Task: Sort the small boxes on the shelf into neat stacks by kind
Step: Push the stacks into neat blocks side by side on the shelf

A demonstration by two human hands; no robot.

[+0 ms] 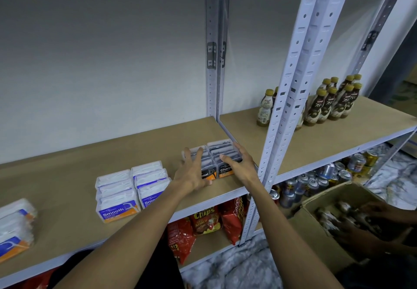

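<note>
Head view: left hand (193, 171) and right hand (240, 164), fingers spread wide, flank the charcoal boxes (216, 153).

"Smooth" on white boxes (117, 207), "Charcoal" on black boxes (225, 170), "Chips" on bag (205, 220).

shelf (74, 182): tan board, pale metal edge | right end: black-label Charcoal boxes (222, 163), two rows, touching | middle: blue-label Smooth boxes (133, 188), two rows | far left: more blue boxes (15, 227), stacked | adjoining shelf (334, 135): brown bottles (329, 103) standing clustered
</note>
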